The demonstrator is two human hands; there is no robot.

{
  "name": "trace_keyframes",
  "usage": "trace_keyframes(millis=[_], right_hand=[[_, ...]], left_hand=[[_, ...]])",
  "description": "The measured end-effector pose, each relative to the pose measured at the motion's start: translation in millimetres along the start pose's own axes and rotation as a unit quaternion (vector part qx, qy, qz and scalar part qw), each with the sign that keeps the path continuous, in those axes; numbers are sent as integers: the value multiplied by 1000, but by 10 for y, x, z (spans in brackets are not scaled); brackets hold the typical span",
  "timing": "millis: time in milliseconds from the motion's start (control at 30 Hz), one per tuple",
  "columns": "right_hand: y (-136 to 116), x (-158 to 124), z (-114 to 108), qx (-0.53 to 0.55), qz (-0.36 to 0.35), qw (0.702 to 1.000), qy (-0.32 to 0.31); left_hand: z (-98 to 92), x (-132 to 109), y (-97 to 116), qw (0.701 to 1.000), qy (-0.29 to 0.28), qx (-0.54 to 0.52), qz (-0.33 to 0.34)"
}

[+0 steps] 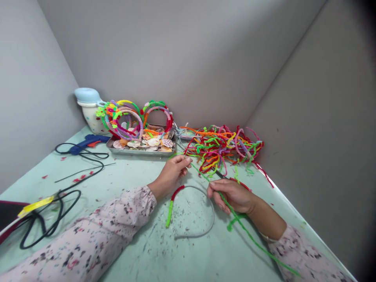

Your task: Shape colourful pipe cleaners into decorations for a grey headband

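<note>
Item: one long green pipe cleaner (pixel 243 223), stretched diagonally above the counter between both hands, its far end trailing over the right forearm. Left hand (pixel 172 176): fingers curled, thumb and fingertips pressed together, apparently pinching the near end, though the contact is small in view. Right hand (pixel 232 196): fingers closed around the stem, together with a slender dark implement (pixel 220 174) of uncertain kind; the grip seems to keep the stem taut and lifted clear of the counter (pixel 123 254). Below the hands: one plain grey headband (pixel 202 232) lying flat, with red and green wrapping (pixel 169 211) at one end, placed within easy reach of both hands. Beyond: a loose heap of multicoloured pipe cleaners (pixel 223 147), its strands tangled and gathered to one side; a metal tray (pixel 141 153) of seashells, serving to contain them, with finished pipe-cleaner headbands (pixel 132 121) propped against the wall behind it. Far left: a blue hot glue gun (pixel 88 143), its black cord (pixel 80 154) looped across the counter.
</note>
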State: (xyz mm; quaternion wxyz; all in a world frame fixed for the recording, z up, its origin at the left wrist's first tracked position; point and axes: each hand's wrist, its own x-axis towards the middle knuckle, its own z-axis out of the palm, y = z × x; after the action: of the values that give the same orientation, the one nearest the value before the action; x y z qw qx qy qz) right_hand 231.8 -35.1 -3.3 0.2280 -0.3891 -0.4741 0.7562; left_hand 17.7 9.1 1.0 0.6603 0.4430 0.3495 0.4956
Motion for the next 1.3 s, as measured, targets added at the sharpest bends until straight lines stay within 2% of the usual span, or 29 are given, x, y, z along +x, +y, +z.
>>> trace_keyframes(millis=[533, 967, 1300], right_hand=[[-62, -30, 105, -55, -11, 998, 8], [-15, -13, 61, -33, -7, 999, 13], [4, -8, 37, -38, -6, 999, 7]], left_hand=[[-7, 35, 62, 996, 44, -71, -40], [-24, 25, 51, 999, 9, -42, -22], [-19, 41, 47, 995, 49, -74, -34]])
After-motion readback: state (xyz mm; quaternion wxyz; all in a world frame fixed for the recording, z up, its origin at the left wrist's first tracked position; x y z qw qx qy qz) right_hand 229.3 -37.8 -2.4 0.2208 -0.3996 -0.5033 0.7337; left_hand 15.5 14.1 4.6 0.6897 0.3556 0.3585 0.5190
